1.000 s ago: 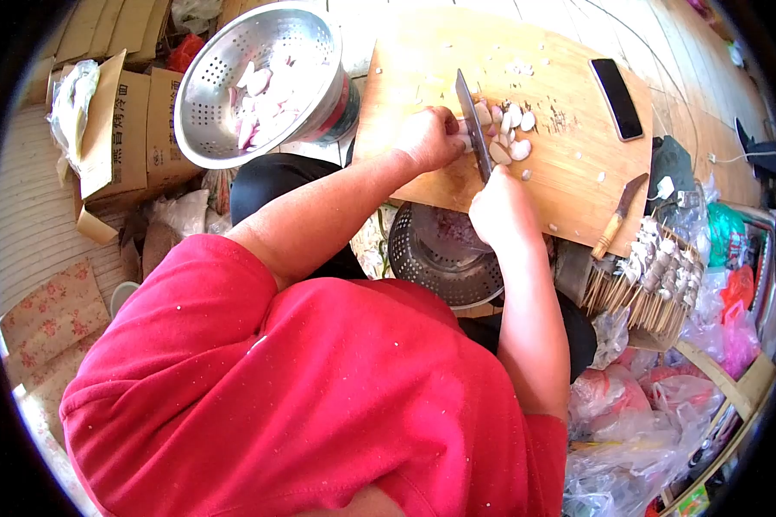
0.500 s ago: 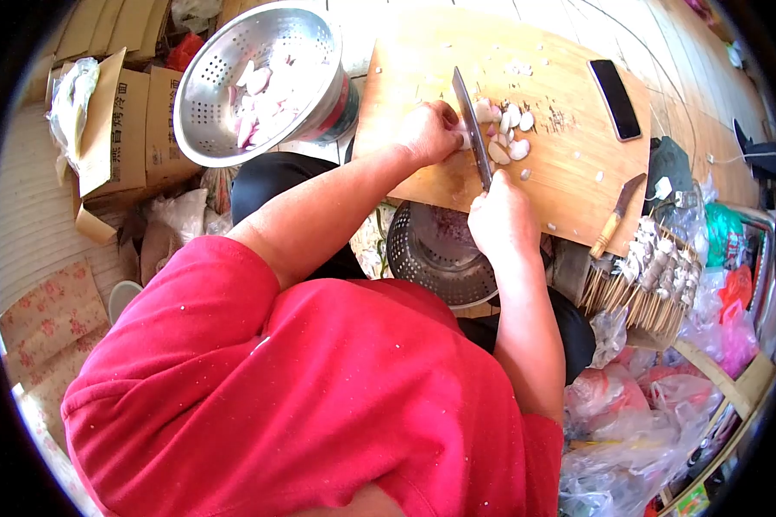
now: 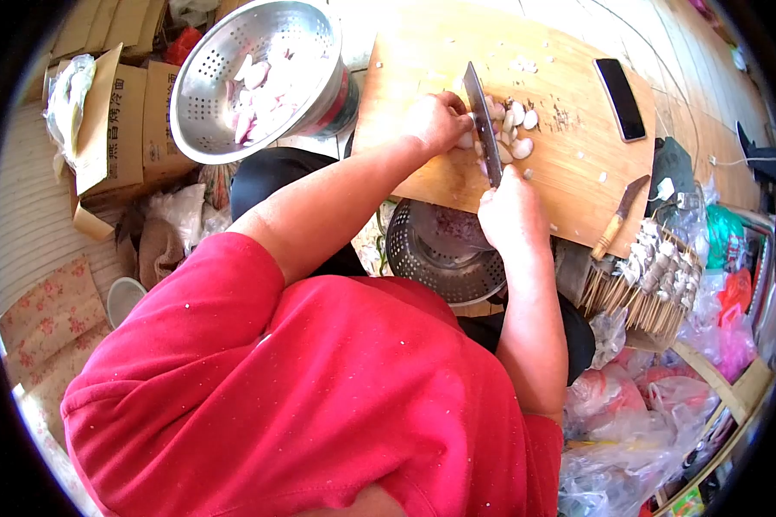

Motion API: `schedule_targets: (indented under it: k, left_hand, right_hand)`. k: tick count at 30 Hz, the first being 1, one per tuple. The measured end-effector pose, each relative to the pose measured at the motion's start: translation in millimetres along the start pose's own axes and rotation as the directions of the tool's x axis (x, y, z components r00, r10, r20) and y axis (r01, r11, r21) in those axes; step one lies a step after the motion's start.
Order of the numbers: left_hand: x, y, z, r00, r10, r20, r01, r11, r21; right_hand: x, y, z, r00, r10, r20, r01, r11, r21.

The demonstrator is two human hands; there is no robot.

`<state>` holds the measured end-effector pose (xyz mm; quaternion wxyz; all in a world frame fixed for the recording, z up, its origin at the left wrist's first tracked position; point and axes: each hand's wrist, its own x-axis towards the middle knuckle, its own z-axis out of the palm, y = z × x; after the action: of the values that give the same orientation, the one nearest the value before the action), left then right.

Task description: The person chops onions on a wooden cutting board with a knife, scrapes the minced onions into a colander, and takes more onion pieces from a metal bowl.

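My right hand (image 3: 514, 211) is closed around the handle of a cleaver (image 3: 484, 125), its blade standing edge-down on a wooden cutting board (image 3: 414, 69). Just left of the blade, my left hand (image 3: 444, 123) has its fingers curled on a pale piece of onion (image 3: 466, 140), mostly covered by the fingers. Cut onion slices (image 3: 521, 148), white and pinkish, lie against and to the right of the blade. Below the board's near edge sits a metal colander (image 3: 448, 276) with chopped purplish bits inside.
A larger colander (image 3: 194, 108) of onion pieces stands at the upper left, beside cardboard boxes (image 3: 121, 129). On the board's right lie a phone (image 3: 619, 99) and a small knife (image 3: 619, 220). Skewers (image 3: 647, 280) and plastic bags (image 3: 638, 431) fill the right side.
Both hands and the cleaver have shifted slightly to the right across the board. The cleaver now stands closer against the onion slices.
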<state>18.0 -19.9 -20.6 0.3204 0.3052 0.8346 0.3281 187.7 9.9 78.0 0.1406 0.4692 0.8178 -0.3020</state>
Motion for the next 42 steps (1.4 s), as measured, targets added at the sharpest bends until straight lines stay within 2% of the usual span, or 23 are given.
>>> schedule_targets:
  k: [2, 4, 8, 11, 14, 17, 18, 20, 25, 29, 32, 35, 36, 39, 40, 42]
  left_hand:
    - [1, 2, 0, 1.000, 0.020, -0.021, -0.019, 0.999, 0.038]
    - [1, 5, -2, 0.998, -0.055, 0.038, 0.055, 0.999, 0.002]
    - [2, 4, -1, 0.999, -0.034, 0.031, 0.034, 0.999, 0.001]
    - [0, 6, -4, 0.997, -0.064, 0.050, 0.067, 0.997, -0.047]
    - [0, -3, -2, 0.999, -0.026, 0.019, 0.028, 0.996, -0.084]
    - [-2, -5, -3, 0.996, -0.080, 0.048, 0.086, 0.987, -0.136]
    - [-3, -6, -4, 0.994, -0.095, 0.047, 0.100, 0.985, -0.143]
    - [-2, -7, -3, 0.993, -0.110, 0.046, 0.115, 0.982, -0.152]
    - [0, -8, -1, 0.996, -0.076, 0.039, 0.079, 0.993, -0.088]
    - [-2, -5, -3, 0.995, -0.101, 0.024, 0.102, 0.989, -0.102]
    - [-7, 6, -10, 0.993, -0.112, 0.039, 0.113, 0.993, -0.031]
    - [0, -5, -5, 0.995, -0.082, 0.058, 0.086, 0.993, -0.085]
    - [0, -5, -6, 0.991, -0.107, 0.084, 0.118, 0.983, -0.142]
    - [-2, -4, -8, 0.980, -0.150, 0.135, 0.178, 0.957, -0.231]
    - [-2, -2, -9, 0.973, -0.168, 0.157, 0.205, 0.943, -0.263]
    - [-1, -3, -8, 0.977, -0.156, 0.147, 0.185, 0.960, -0.210]
  right_hand:
    - [2, 1, -1, 1.000, -0.007, 0.000, 0.007, 1.000, 0.017]
    - [3, 1, -4, 0.999, -0.041, 0.018, 0.041, 0.999, 0.016]
    - [21, 1, 7, 0.998, -0.025, 0.062, 0.024, 0.999, 0.028]
    - [26, -3, 16, 1.000, 0.006, 0.020, -0.007, 0.999, 0.038]
    - [23, 2, 25, 0.997, -0.001, -0.075, 0.012, 0.988, 0.151]
    - [12, 5, 25, 0.991, -0.026, -0.129, 0.049, 0.984, 0.172]
    - [5, 2, 20, 0.992, -0.029, -0.126, 0.050, 0.984, 0.170]
    - [-10, -4, 3, 1.000, 0.005, -0.010, -0.004, 0.996, 0.087]
    - [-17, -5, 4, 0.999, 0.001, 0.047, -0.003, 0.999, 0.045]
    - [-9, -9, 6, 0.997, 0.019, 0.080, -0.020, 1.000, 0.007]
    - [7, -15, 11, 0.992, 0.048, 0.120, -0.045, 0.999, -0.030]
    - [21, -13, 27, 0.999, 0.045, 0.021, -0.046, 0.998, 0.035]
    - [23, -10, 29, 1.000, 0.023, 0.009, -0.024, 0.989, 0.144]
    - [20, -4, 29, 1.000, 0.030, 0.002, -0.030, 0.986, 0.165]
    - [12, -4, 26, 1.000, -0.012, -0.020, 0.015, 0.989, 0.150]
    - [-6, -9, 14, 1.000, -0.002, -0.001, 0.002, 0.993, 0.122]
